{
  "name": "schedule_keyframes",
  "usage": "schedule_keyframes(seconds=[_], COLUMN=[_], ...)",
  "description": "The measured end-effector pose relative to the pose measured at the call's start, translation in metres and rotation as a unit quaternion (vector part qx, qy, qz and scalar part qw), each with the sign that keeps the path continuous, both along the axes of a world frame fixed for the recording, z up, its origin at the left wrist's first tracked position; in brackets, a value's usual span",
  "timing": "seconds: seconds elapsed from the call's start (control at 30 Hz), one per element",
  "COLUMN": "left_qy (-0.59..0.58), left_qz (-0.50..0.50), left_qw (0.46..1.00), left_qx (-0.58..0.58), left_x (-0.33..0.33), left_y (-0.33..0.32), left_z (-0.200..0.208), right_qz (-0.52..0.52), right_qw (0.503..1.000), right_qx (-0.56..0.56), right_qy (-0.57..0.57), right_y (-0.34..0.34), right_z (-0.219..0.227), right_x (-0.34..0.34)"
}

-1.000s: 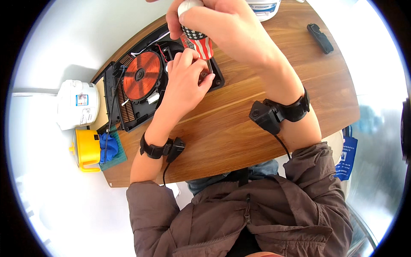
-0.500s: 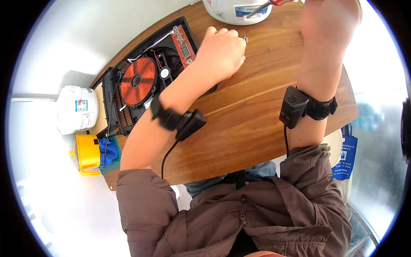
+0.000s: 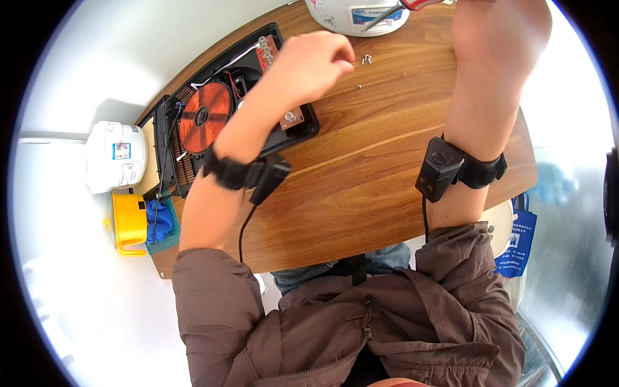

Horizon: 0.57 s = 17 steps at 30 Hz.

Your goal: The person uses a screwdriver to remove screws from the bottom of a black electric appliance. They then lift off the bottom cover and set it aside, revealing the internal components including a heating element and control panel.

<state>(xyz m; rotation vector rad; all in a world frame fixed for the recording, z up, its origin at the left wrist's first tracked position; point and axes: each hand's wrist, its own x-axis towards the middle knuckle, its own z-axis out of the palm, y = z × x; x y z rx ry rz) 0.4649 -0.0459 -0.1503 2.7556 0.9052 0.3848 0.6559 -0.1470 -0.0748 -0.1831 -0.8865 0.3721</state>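
My left hand [image 3: 313, 63], slightly blurred, hangs over the right edge of an opened induction cooker base [image 3: 303, 129] with its fingers curled in. Whether anything small is between them is hidden. Inside the black base lie a round copper coil [image 3: 206, 113] and a reddish circuit board [image 3: 292, 118], partly covered by my left hand and wrist. Beyond my left fingertips, a few small screws [image 3: 366, 59] lie in a cluster on the wood. At the upper right, my right hand [image 3: 503, 29] is closed round a screwdriver [image 3: 387, 16] with a red handle; its grey shaft points left and down.
A white round container [image 3: 358, 19] stands at the table's far edge. Left of the table [image 3: 348, 187] are another white container [image 3: 119, 158], a yellow pot [image 3: 129, 219] and a blue cloth [image 3: 158, 219]. A blue bag [image 3: 519, 238] hangs at the right. Cables run from both wrist bands.
My left hand has moved left, away from the screws, which show more fully now. The lower end of the circuit board has come into view. My right hand stays nearly in place with the screwdriver.
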Motion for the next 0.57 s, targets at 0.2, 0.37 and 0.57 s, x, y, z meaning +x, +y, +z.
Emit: schedule_keyframes(seconds=[0.2,0.37,0.57], left_qy=[-0.087,-0.113,-0.152], left_qz=[0.072,0.108,0.075], left_qw=[0.993,0.981,0.974], left_qx=[-0.044,-0.116,-0.148], left_x=[-0.082,-0.131,-0.138], left_y=[-0.032,-0.062,-0.065], left_z=[0.032,0.006,-0.016], right_qz=[0.096,0.265,0.304], right_qw=[0.988,0.936,0.913], right_qx=[-0.08,-0.206,-0.198], right_qy=[-0.092,-0.104,-0.187], right_y=[0.009,0.016,0.024], right_z=[0.003,-0.007,-0.024], right_x=[-0.023,-0.101,-0.123])
